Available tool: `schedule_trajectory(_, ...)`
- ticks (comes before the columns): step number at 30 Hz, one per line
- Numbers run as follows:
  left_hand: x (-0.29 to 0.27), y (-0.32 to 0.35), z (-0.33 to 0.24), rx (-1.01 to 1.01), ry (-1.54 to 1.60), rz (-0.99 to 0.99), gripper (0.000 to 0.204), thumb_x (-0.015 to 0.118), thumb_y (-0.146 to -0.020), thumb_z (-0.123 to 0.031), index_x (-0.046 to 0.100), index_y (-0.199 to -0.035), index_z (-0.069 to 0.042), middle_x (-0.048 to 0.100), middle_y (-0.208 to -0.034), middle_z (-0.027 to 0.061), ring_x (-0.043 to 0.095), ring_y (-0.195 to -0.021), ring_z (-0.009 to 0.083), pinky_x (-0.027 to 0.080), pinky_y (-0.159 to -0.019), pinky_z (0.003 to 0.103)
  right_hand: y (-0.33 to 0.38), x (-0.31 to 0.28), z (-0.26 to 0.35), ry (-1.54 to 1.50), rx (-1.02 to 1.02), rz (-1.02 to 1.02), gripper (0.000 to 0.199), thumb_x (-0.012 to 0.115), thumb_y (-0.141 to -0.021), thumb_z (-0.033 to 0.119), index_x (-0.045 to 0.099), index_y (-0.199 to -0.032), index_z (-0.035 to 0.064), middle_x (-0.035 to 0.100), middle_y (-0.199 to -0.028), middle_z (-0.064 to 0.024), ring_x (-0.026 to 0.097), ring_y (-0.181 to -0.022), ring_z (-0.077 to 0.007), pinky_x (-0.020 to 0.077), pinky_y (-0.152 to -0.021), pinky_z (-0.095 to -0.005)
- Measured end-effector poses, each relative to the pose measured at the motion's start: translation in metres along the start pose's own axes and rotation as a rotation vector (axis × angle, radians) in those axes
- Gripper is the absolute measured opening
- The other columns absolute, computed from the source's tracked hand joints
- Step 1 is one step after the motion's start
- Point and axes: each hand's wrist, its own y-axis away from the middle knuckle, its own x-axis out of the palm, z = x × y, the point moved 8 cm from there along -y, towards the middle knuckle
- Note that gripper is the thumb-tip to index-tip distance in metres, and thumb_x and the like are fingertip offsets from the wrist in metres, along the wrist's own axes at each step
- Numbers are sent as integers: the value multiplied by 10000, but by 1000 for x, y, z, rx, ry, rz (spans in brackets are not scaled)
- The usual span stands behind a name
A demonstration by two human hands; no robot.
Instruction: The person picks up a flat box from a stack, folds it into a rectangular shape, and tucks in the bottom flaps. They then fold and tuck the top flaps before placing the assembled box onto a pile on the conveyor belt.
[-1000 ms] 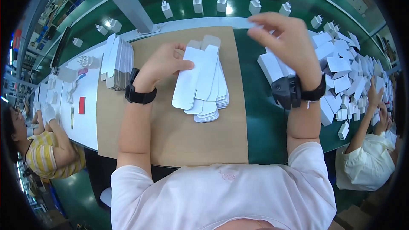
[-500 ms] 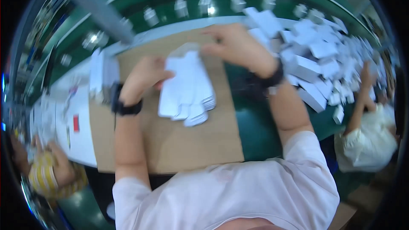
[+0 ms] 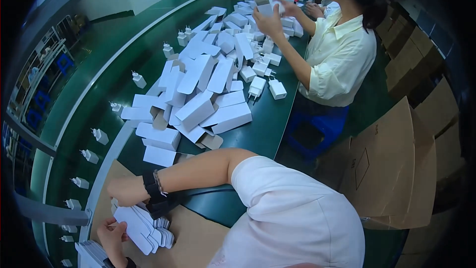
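Left fingers (image 3: 119, 228) pinch a flattened white carton (image 3: 131, 222); whether the right hand (image 3: 128, 191) grips anything cannot be told.

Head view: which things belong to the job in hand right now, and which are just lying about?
In use, as far as I can judge:
flat white cartons, left hand at their edge, right hand at their far end
brown cardboard sheet beneath

Lying about, untouched by these hands:
side stack of flat cartons
heap of white boxes
white plug adapters
large brown carton
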Motion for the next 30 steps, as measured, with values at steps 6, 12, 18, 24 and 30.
schedule_trajectory(6, -6, 6, -9, 62, 144, -72, 418, 656, -674, 5, 488, -1054, 52, 534, -554, 67, 487, -388, 117, 390, -344, 221, -2, -2, 19, 20, -16, 26, 253, 554, -661, 78, 628, -872, -40, 619, -800, -196, 603, -773, -330, 487, -682, -392)
schedule_trajectory(12, -15, 8, -4, 16, -242, -160, 343, 673, -699, -65, 513, -978, 52, 540, -570, 76, 503, -404, 119, 407, -356, 220, -1, 8, 11, 12, 37, 71, 235, 562, -668, 125, 642, -839, -14, 629, -773, -175, 605, -753, -326, 486, -685, -391)
schedule_trajectory(18, -11, -4, 9, -2, -69, 14, 225, 661, -723, -90, 535, -835, 59, 544, -585, 64, 535, -441, 126, 424, -359, 224, 3, 1, 24, -33, -81, -71, 211, 556, -663, 134, 642, -788, -13, 623, -751, -194, 606, -725, -338, 489, -667, -395)
schedule_trajectory(24, -9, 9, 3, 5, 59, -60, 269, 647, -722, -61, 523, -930, 55, 561, -611, 55, 531, -454, 118, 436, -391, 218, 3, 4, 20, 97, 11, 27, 211, 558, -649, 134, 635, -768, -22, 612, -733, -209, 601, -712, -350, 490, -653, -405)
schedule_trajectory(30, -11, 6, 10, 39, 104, 27, 391, 637, -698, -48, 524, -1058, 54, 553, -598, 29, 523, -482, 91, 401, -397, 201, -1, 17, 10, -121, -40, -24, 175, 555, -666, 144, 597, -678, -26, 551, -631, -229, 560, -638, -388, 441, -567, -440)
